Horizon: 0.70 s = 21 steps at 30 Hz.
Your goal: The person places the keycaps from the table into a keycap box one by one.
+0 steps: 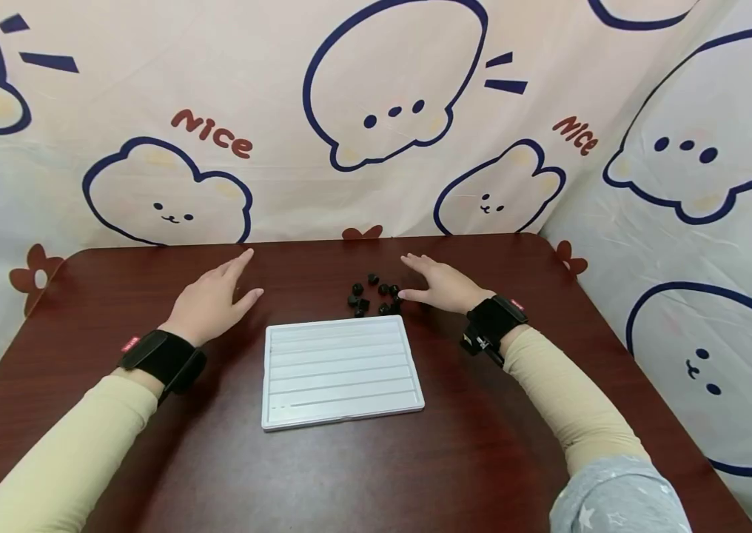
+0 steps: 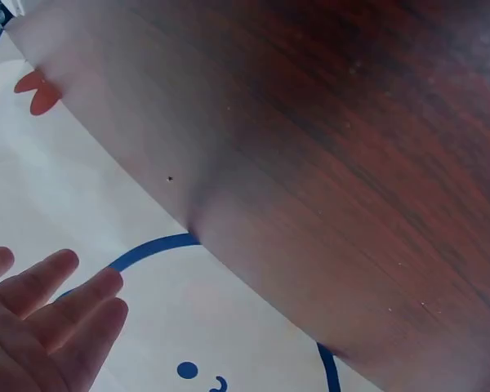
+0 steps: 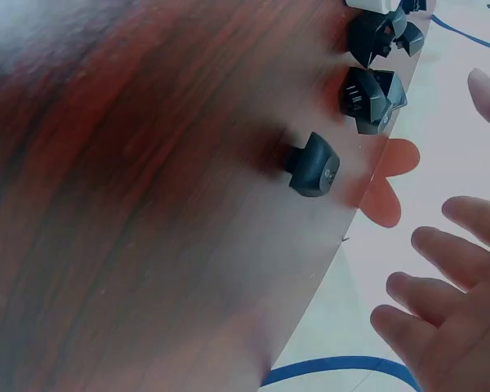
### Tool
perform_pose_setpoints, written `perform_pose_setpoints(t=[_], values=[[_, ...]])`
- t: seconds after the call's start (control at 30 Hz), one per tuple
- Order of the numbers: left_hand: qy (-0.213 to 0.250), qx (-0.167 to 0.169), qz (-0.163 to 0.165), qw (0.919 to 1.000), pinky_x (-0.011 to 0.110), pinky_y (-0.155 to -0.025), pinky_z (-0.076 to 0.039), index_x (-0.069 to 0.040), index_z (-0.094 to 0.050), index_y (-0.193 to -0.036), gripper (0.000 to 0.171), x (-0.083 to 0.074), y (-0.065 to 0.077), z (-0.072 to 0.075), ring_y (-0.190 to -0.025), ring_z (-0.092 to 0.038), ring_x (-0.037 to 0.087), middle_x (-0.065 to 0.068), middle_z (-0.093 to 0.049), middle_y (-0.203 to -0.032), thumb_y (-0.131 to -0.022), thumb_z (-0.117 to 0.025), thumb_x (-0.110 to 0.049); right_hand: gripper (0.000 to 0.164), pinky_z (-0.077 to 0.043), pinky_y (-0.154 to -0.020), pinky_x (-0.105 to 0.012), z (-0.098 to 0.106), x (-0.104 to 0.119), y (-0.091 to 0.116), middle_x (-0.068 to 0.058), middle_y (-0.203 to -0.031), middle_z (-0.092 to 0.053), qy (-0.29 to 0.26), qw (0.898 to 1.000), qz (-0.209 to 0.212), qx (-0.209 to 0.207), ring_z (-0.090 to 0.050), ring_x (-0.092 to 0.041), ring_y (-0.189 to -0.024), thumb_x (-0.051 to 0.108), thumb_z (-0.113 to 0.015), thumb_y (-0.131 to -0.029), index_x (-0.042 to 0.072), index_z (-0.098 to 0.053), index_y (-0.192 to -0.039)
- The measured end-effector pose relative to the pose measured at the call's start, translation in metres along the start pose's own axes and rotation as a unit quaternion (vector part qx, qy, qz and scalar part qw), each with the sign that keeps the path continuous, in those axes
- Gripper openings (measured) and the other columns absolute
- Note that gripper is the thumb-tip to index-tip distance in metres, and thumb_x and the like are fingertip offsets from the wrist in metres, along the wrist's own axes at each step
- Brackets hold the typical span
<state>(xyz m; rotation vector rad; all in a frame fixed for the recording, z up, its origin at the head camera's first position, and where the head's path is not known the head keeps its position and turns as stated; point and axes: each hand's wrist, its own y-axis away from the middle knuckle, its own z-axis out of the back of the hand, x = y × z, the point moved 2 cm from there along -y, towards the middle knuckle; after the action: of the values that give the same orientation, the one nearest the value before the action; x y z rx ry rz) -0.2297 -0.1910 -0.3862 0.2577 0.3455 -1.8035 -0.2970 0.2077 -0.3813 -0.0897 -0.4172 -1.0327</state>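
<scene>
My left hand is held over the left part of the table, fingers straight and thumb spread, with nothing in it. My right hand, also empty with its fingers extended, hovers just right of a cluster of small black pieces. In the right wrist view one black piece lies apart from several others; they look like small faceted blocks with faint light marks. A flat white rectangular board with shallow parallel grooves lies between the hands, nearer to me than the pieces.
The dark brown wooden table ends at a white cartoon-printed cloth behind it. Another stretch of cloth borders the right side. Black straps with small devices are worn on both wrists.
</scene>
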Motion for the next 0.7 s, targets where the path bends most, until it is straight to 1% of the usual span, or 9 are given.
perform_pose_setpoints(t=[0.23,0.33,0.43,0.5,0.6,0.7], values=[[0.017,0.019,0.007,0.9996,0.064,-0.097,-0.046,-0.005,-0.029,-0.160,0.071,0.000,0.011,0.001,-0.128,-0.052,0.049,0.033,-0.047,-0.146,-0.103,-0.060,-0.035,0.073,-0.037,-0.112,-0.050,0.000,-0.006,0.005,-0.019,-0.156,-0.043,0.009,1.000,0.018,-0.008,-0.042,-0.034,-0.143,0.032,-0.074,-0.097,0.002,-0.041,-0.155],[0.030,0.025,0.014,0.9991,0.065,-0.096,-0.046,-0.005,-0.032,-0.158,0.069,0.000,0.016,0.000,-0.128,-0.052,0.048,0.032,-0.047,-0.146,-0.103,-0.060,-0.036,0.069,-0.039,-0.111,-0.049,0.000,-0.009,0.007,-0.019,-0.151,-0.049,0.011,1.000,0.021,-0.008,-0.046,-0.034,-0.140,0.028,-0.076,-0.095,0.002,-0.046,-0.152],[0.048,0.035,0.023,0.9980,0.065,-0.099,-0.044,-0.003,-0.036,-0.157,0.066,-0.001,0.020,-0.001,-0.130,-0.050,0.048,0.032,-0.046,-0.147,-0.104,-0.060,-0.036,0.065,-0.041,-0.109,-0.049,-0.001,-0.012,0.009,-0.019,-0.147,-0.054,0.014,1.000,0.021,-0.006,-0.049,-0.034,-0.137,0.026,-0.078,-0.094,0.001,-0.051,-0.149],[0.063,0.042,0.027,0.9967,0.065,-0.100,-0.043,-0.002,-0.040,-0.154,0.064,-0.002,0.024,-0.001,-0.130,-0.050,0.047,0.031,-0.046,-0.147,-0.103,-0.060,-0.035,0.062,-0.045,-0.105,-0.048,-0.001,-0.013,0.010,-0.020,-0.142,-0.057,0.016,1.000,0.021,-0.006,-0.055,-0.033,-0.129,0.025,-0.078,-0.093,0.000,-0.054,-0.145],[0.086,0.049,0.031,0.9946,0.061,-0.096,-0.048,0.000,-0.046,-0.150,0.061,-0.005,0.029,-0.003,-0.116,-0.059,0.041,0.029,-0.052,-0.141,-0.103,-0.061,-0.035,0.057,-0.050,-0.097,-0.046,-0.002,-0.013,0.013,-0.020,-0.134,-0.061,0.016,1.000,0.016,-0.011,-0.061,-0.031,-0.115,0.024,-0.079,-0.092,0.000,-0.060,-0.140],[0.101,0.055,0.032,0.9928,0.057,-0.090,-0.052,0.000,-0.051,-0.146,0.058,-0.007,0.032,-0.008,-0.101,-0.062,0.034,0.028,-0.056,-0.136,-0.102,-0.063,-0.036,0.050,-0.051,-0.092,-0.045,-0.003,-0.015,0.014,-0.018,-0.126,-0.063,0.011,1.000,0.005,-0.015,-0.061,-0.029,-0.107,0.024,-0.080,-0.092,0.000,-0.065,-0.133]])
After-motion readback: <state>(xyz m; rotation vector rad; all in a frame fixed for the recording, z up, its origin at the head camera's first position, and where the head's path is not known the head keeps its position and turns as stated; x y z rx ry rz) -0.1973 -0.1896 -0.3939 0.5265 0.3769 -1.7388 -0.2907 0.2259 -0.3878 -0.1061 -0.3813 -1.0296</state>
